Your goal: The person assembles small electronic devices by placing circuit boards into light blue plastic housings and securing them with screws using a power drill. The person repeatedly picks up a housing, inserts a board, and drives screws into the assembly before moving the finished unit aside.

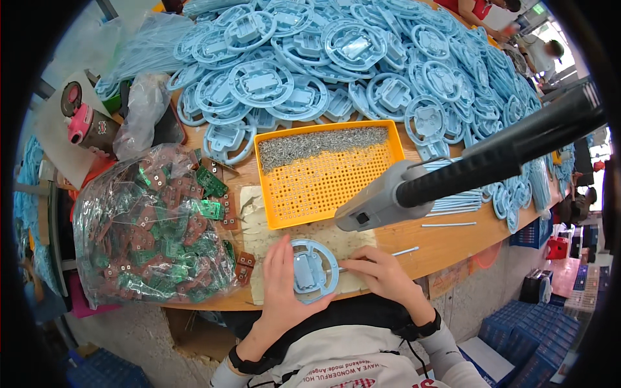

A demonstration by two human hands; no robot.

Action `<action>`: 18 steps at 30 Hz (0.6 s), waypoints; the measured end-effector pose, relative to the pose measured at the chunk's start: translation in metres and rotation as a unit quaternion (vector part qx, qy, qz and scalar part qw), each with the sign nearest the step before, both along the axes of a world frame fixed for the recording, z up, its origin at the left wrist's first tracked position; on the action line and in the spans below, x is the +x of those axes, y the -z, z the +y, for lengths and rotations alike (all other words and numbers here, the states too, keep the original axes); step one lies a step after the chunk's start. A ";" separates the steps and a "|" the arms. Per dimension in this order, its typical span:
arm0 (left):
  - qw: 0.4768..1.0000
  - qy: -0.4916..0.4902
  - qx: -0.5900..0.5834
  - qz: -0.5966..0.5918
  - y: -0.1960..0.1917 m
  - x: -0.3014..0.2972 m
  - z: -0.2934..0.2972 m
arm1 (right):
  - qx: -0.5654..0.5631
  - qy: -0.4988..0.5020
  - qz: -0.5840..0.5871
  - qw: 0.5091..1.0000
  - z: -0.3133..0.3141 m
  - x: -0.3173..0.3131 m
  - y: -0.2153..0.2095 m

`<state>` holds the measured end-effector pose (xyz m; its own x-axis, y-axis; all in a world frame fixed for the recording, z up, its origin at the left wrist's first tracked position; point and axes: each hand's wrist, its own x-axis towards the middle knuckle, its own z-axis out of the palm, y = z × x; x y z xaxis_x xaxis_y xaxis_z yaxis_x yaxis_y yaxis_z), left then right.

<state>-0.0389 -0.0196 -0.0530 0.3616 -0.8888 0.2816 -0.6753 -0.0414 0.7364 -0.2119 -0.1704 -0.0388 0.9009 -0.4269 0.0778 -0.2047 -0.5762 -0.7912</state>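
Note:
Close to the table's front edge, my left hand [279,288] grips the left and lower side of a round light-blue plastic housing [309,271]. An open ring surrounds its box-shaped centre. My right hand [380,275] is closed on a thin light-blue plastic rod [406,251], whose far end sticks out to the right past the knuckles. The fingertips of that hand meet the ring's right side; whether the rod's near end sits in the housing is hidden. Beneath both hands lies a worn beige sheet [255,249].
A yellow perforated tray [304,202] holds many small metal screws. Above the table, a grey and black tool with a ribbed section [388,194] juts in from the right. Left lies a clear bag of circuit boards [155,226]. Light-blue housings [356,45] pile up behind; several rods [453,204] lie right.

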 end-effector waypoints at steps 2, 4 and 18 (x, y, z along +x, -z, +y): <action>1.000 0.003 -0.013 0.015 0.001 0.000 -0.001 | 0.005 -0.005 -0.002 1.000 0.000 0.001 -0.001; 1.000 0.002 -0.020 0.015 0.003 -0.001 -0.002 | 0.015 0.000 -0.006 1.000 0.001 0.005 -0.002; 1.000 0.007 -0.014 0.002 0.003 -0.003 -0.005 | 0.000 -0.065 0.015 0.998 -0.011 0.019 -0.009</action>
<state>-0.0421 -0.0244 -0.0563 0.3499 -0.8856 0.3055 -0.6723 -0.0103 0.7402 -0.1932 -0.1810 -0.0300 0.9509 -0.3055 0.0489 -0.1520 -0.5989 -0.7863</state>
